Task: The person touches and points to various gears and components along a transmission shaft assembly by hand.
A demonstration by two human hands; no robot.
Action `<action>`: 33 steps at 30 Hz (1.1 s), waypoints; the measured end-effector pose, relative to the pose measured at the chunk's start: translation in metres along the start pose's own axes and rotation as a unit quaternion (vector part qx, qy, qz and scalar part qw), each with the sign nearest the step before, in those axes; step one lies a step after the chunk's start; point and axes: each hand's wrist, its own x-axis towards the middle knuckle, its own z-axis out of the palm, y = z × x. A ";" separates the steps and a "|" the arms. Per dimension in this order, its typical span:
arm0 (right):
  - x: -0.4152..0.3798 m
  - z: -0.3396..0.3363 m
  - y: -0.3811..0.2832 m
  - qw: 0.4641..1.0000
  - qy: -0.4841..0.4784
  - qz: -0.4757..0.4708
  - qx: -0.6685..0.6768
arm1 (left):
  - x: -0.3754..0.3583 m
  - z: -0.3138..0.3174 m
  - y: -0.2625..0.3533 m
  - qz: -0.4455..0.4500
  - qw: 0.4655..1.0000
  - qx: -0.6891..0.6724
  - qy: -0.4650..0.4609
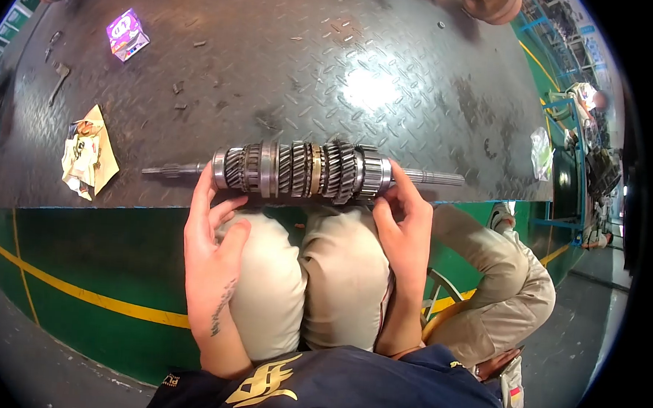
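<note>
A gear shaft [296, 170] lies sideways along the near edge of the steel table, with several toothed gears, smooth rings and a brass-coloured ring on it. Its thin splined ends stick out left and right. My left hand [212, 246] holds the shaft's left end, the index finger against the end ring and the thumb apart below. At the right end, my right hand [406, 227] grips with its index finger over the end ring and its thumb tucked near the underside. Parts of the fingers behind the shaft are hidden.
The dark tread-plate table [259, 75] carries a purple box [128, 34], torn brown paper [93, 152], a wrench-like tool [59, 83] and a plastic bag [541, 154]. Brown round metal parts [492, 2] stand at the far edge. Another person's bent leg [496, 276] is at my right.
</note>
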 end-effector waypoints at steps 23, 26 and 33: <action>0.005 -0.009 -0.008 0.982 -0.046 -0.105 -0.151 | 0.006 0.014 -0.002 0.028 0.998 0.051 0.031; 0.004 -0.009 -0.011 0.979 -0.049 -0.101 -0.169 | 0.004 0.015 -0.002 0.036 0.996 0.068 0.037; 0.005 -0.006 -0.012 0.966 -0.034 -0.136 -0.215 | 0.003 0.015 -0.003 0.046 0.996 0.070 0.035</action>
